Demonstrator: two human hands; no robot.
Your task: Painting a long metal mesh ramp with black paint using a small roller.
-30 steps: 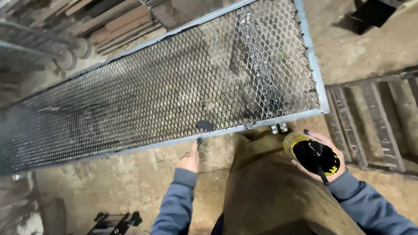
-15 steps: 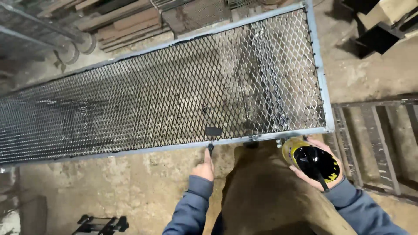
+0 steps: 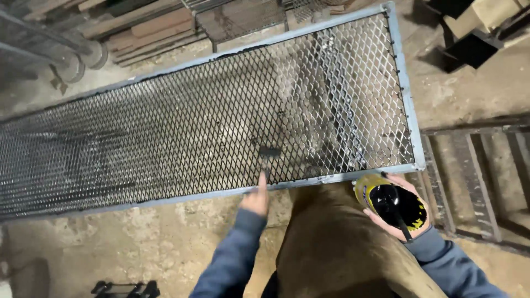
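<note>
Head view: the left hand [image 3: 255,197] grips a paintbrush [image 3: 269,156] whose bristles touch the mesh panel [image 3: 165,138] at 12 o'clock from it. The right hand [image 3: 406,212] cups a yellow paint can [image 3: 393,203] at 3 o'clock. Since 0.5 s ago, the brush has moved up from the frame edge onto the mesh.

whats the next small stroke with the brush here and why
Probably drag the brush in the left hand rightward along the mesh panel: the mesh there looks bare and grey, while the left stretch is already black. The right hand holds the paint can near.
</note>
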